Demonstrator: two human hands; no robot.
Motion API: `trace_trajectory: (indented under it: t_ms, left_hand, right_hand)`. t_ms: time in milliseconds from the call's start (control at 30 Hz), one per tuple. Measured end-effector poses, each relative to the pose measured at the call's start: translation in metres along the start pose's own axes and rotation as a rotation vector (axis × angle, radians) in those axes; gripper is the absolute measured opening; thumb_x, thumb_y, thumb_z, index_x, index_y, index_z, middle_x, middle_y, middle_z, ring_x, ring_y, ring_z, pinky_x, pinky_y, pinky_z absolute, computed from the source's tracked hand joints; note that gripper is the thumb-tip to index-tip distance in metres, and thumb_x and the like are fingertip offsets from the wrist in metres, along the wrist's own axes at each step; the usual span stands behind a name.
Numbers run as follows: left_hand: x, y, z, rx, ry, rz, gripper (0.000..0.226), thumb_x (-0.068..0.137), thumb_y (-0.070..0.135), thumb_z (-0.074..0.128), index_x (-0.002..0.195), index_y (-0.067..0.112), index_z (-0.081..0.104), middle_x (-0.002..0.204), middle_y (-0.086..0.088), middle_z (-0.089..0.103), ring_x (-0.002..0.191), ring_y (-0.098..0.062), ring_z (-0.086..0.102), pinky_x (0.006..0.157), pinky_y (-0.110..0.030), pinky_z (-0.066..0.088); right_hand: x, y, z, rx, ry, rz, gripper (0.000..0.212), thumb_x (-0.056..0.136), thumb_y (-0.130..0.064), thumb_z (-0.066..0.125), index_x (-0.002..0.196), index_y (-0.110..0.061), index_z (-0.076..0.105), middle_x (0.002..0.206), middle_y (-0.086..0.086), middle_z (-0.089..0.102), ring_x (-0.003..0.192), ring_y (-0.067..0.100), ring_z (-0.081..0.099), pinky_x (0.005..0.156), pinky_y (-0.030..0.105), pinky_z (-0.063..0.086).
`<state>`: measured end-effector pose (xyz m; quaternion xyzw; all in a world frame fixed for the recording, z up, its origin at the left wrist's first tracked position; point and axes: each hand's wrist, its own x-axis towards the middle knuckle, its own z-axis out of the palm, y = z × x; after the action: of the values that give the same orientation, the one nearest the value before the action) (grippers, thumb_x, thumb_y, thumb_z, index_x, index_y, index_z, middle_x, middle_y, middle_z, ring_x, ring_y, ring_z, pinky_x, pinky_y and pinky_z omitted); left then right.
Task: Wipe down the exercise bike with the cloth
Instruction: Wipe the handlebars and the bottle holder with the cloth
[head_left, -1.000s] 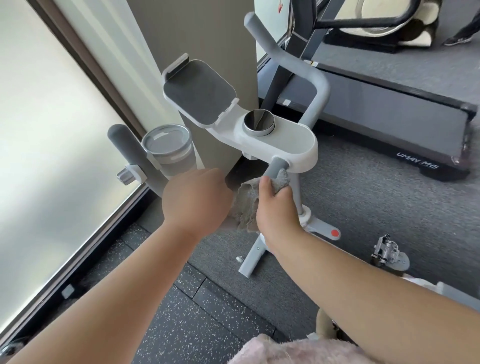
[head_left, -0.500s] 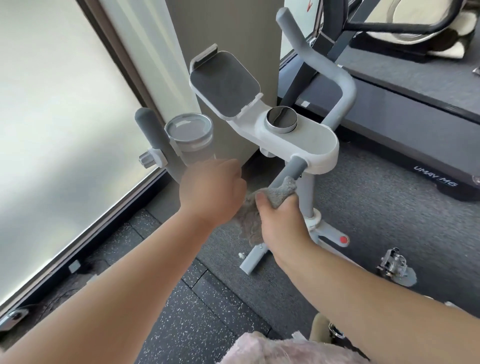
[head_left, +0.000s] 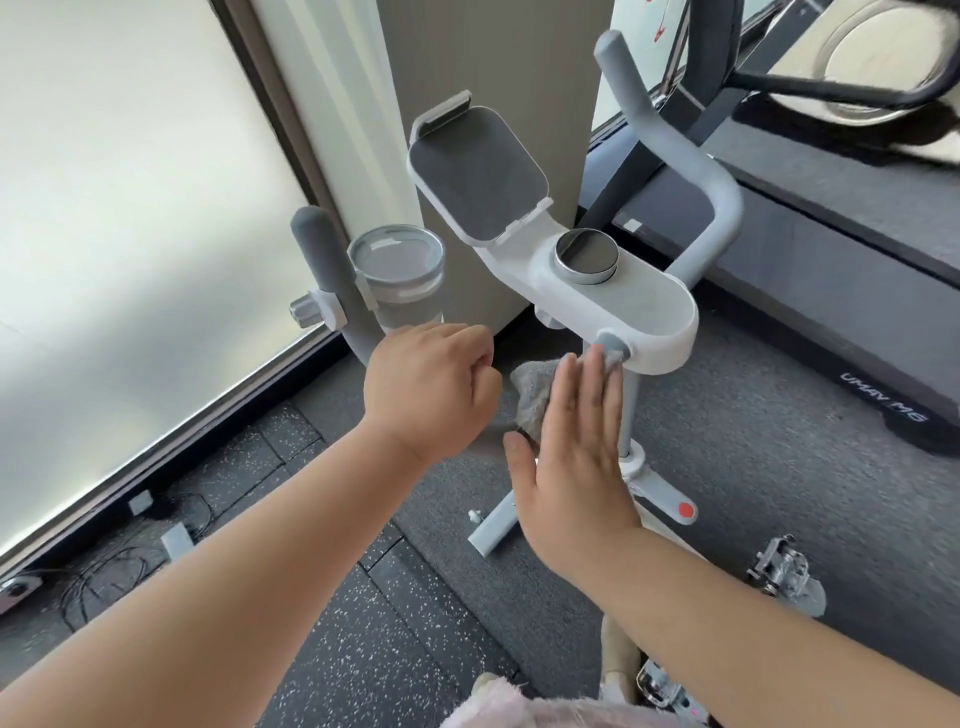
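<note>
- Right hand (head_left: 571, 452): flat, fingers straight, pressing the cloth (head_left: 535, 395) against the grey bar (head_left: 608, 345) under the console (head_left: 654, 312) of the bike (head_left: 631, 415).
- Left hand (head_left: 426, 384): fingers curled, just beside the cup holder (head_left: 397, 270). I could not tell whether it gripped anything behind it.
- Cloth: bunched, touching the bar, spilling left of my right fingers.
- Bar axis: it ran down-left from the console towards my left hand. My right hand lay along it and nearer, so I judged the next wipe should follow that line.
</note>
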<state>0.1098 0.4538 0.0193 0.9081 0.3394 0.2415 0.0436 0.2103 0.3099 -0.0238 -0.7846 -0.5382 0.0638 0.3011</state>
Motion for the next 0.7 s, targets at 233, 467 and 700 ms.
trace_trajectory:
  t_ms: [233, 467, 700]
  left_hand:
    - [0.0, -0.001, 0.0, -0.056, -0.033, 0.0, 0.006, 0.073, 0.02, 0.047, 0.069, 0.018, 0.051, 0.06, 0.003, 0.051, 0.058, -0.028, 0.046, 0.055, -0.039, 0.04]
    - [0.002, 0.0, -0.005, -0.091, 0.01, 0.006, 0.005, 0.071, 0.016, 0.047, 0.068, 0.015, 0.05, 0.06, 0.005, 0.046, 0.058, -0.025, 0.043, 0.055, -0.041, 0.041]
    - [0.007, 0.004, -0.007, -0.052, -0.05, -0.058, 0.007, 0.069, 0.018, 0.048, 0.068, 0.013, 0.053, 0.061, 0.003, 0.049, 0.059, -0.027, 0.045, 0.058, -0.039, 0.042]
  right_hand:
    - [0.08, 0.052, -0.024, -0.193, 0.039, -0.268, 0.059, 0.103, -0.041, 0.038, 0.148, -0.002, 0.044, 0.149, 0.013, 0.051, 0.148, 0.038, 0.032, 0.126, 0.051, 0.004]
    - [0.079, 0.057, -0.036, 0.012, -0.001, -0.602, 0.025, 0.1, -0.024, 0.053, 0.111, -0.009, 0.07, 0.099, 0.003, 0.071, 0.095, 0.028, 0.064, 0.102, 0.039, 0.046]
    - [0.118, 0.079, -0.052, -0.014, -0.164, -0.754, 0.028, 0.101, -0.029, 0.053, 0.111, -0.009, 0.071, 0.093, 0.004, 0.073, 0.085, 0.032, 0.067, 0.089, 0.046, 0.054]
